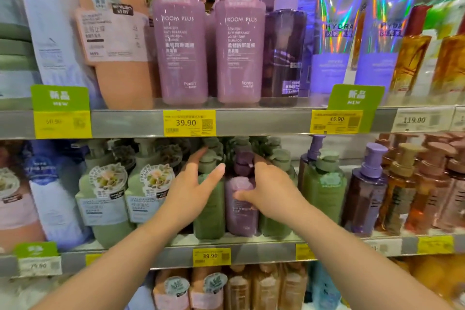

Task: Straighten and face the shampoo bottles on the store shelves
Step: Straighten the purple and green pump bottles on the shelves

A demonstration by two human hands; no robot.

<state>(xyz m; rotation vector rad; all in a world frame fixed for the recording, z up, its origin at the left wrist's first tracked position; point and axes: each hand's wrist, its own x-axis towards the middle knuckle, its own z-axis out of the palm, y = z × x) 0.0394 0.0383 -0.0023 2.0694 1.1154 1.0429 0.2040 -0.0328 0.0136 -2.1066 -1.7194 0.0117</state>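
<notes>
- Nearest to me, both bare forearms reach up from the bottom corners of the frame towards the middle shelf.
- My right hand is wrapped around a mauve plastic pump bottle at frame centre, thumb across its label, fingers behind its right side. It stands alone among green ones, so I judge it misplaced or mid-turn.
- My left hand is spread wide and holds nothing; its fingers lie against the tall sage-green pump bottle just left of the mauve one.
- Both bottles stand at the front edge of the middle metal shelf, above a yellow price tag.
- Left of these, two pale-green bottles with round flower labels look upright and label-forward.
- On the right, the amber and brown pump bottles sit crowded, pumps pointing differently; I judge that stretch still to do.
- Farther up, the two lilac "ROOM PLUS" bottles on the top shelf stand square, labels out: seemingly done.
- The peach pouch at upper left leans, so it probably needs straightening.
</notes>
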